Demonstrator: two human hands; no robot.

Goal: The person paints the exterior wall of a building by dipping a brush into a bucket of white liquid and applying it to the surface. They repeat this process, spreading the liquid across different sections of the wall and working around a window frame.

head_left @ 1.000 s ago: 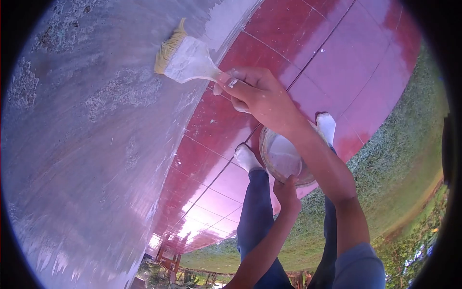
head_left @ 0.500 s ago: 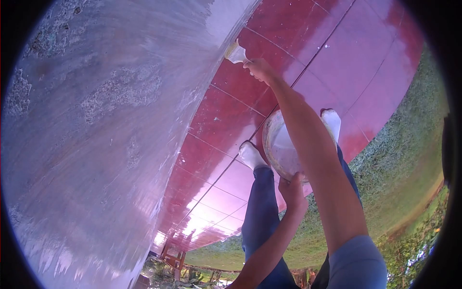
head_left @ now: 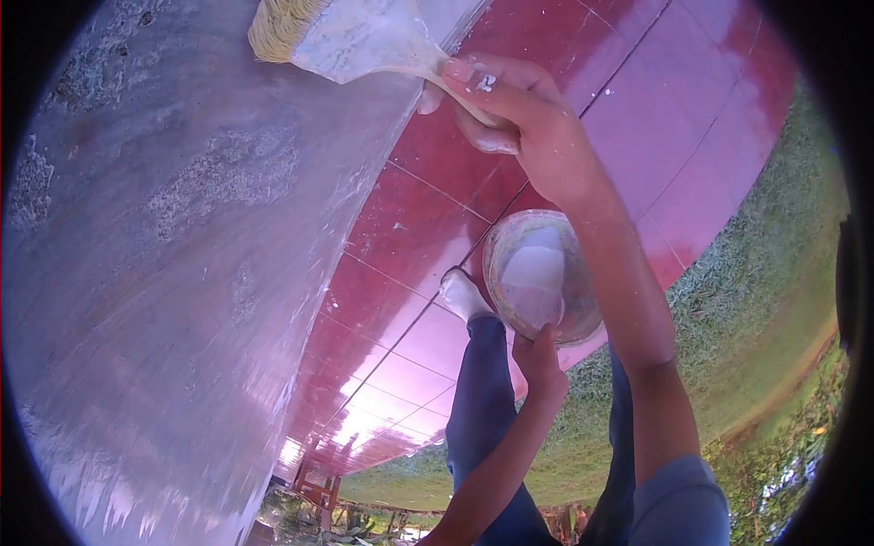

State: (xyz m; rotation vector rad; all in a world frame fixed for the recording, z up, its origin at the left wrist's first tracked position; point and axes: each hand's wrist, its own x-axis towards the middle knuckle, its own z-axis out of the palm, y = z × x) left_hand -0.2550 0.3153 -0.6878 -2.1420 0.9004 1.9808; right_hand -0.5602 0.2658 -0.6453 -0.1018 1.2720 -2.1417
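Observation:
My right hand [head_left: 555, 127] is closed around the handle of a wide paintbrush [head_left: 369, 38]. Its pale bristles point left and lie close against the whitewashed wall [head_left: 182, 300]; whether they touch cannot be made out. White flecks dot the thumb. Lower down, my left hand [head_left: 542, 357] grips the near rim of a round bucket [head_left: 492, 259]. White liquid, seemingly paint [head_left: 534, 268], shows inside it. My right forearm covers part of the bucket's right side.
Red tiles [head_left: 401, 209] with white spots run along the wall's foot. My socked left foot [head_left: 462, 293] stands on them beside the bucket. Grass [head_left: 728, 318] borders the tiles on the right. A wooden piece of furniture [head_left: 319, 496] is at the far bottom.
My right hand has brought the brush up and closer, from the wall's bottom edge to higher on the wall. The bucket has shifted slightly left, still in my left hand.

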